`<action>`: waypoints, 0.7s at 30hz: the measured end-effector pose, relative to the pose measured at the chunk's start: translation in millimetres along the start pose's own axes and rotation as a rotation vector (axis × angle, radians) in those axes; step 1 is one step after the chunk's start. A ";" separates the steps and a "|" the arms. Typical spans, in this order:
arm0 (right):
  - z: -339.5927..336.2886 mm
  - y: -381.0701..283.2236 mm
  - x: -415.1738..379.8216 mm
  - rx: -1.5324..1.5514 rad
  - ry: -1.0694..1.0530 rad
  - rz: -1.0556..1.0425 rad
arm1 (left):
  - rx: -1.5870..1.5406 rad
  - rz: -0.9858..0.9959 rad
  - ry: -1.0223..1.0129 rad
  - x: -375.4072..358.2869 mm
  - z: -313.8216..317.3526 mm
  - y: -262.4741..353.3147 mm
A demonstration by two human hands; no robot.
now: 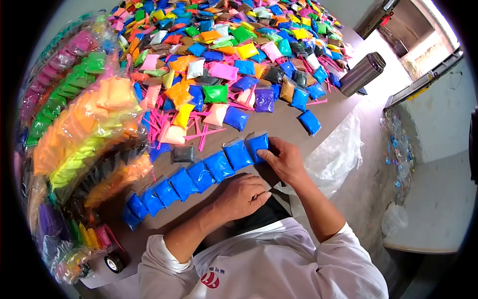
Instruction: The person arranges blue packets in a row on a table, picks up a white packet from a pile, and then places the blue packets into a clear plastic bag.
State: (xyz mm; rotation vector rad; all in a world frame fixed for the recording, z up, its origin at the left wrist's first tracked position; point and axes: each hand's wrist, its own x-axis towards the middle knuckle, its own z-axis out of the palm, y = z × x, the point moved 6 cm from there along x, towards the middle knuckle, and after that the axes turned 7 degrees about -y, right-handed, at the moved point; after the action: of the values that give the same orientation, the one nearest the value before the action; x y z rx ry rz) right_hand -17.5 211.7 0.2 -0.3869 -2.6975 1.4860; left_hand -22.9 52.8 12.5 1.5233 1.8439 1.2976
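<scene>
A slanting row of several blue clay packets (184, 183), in clear film, lies along the front of the table, each overlapping or touching its neighbour. My right hand (285, 160) is at the row's right end, thumb and fingers closed on the last blue clay packet (257, 146). Below the row, by the table's front edge, rests my left hand (243, 196). Its fingers are curled in and nothing shows in them; their undersides are hidden. Just above the row sits a dark grey packet (183, 154). A single blue packet (309, 122) lies apart, farther right.
A big heap of mixed coloured packets (239, 52) covers the back of the table, with pink plastic sticks (162, 122) at its front. Bagged packet strips (74, 124) are stacked left. A steel flask (363, 74) stands right; clear plastic film (338, 154) hangs by the edge. A tape roll (113, 263) lies front left.
</scene>
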 end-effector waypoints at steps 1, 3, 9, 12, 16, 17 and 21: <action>-0.8 -2.6 1.0 -0.065 0.051 -0.036 | 0.004 -0.004 -0.004 0.0 0.3 0.0; -2.1 -7.3 -0.5 -0.101 0.087 -0.033 | 0.010 -0.006 -0.007 0.2 0.3 0.3; -6.1 -13.1 -11.3 -0.163 0.203 -0.101 | 0.014 -0.017 -0.026 0.7 1.9 -1.3; -3.6 -16.4 -15.7 -0.207 0.267 -0.209 | 0.018 -0.015 -0.028 0.6 1.6 -0.2; 1.6 -17.6 -18.0 -0.313 0.309 -0.356 | 0.008 -0.022 -0.021 0.7 1.8 -1.2; 3.8 -14.1 -17.4 -0.313 0.309 -0.356 | -0.001 -0.017 -0.016 0.5 2.0 -1.2; 5.3 -17.7 -16.5 -0.349 0.317 -0.408 | 0.021 -0.011 -0.017 1.0 2.2 -0.2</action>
State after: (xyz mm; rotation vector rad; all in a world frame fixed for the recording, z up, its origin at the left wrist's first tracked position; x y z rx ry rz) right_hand -5.9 194.4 13.6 -0.0607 -2.5643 0.7797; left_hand -21.6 54.5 11.5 1.5277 1.8586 1.2606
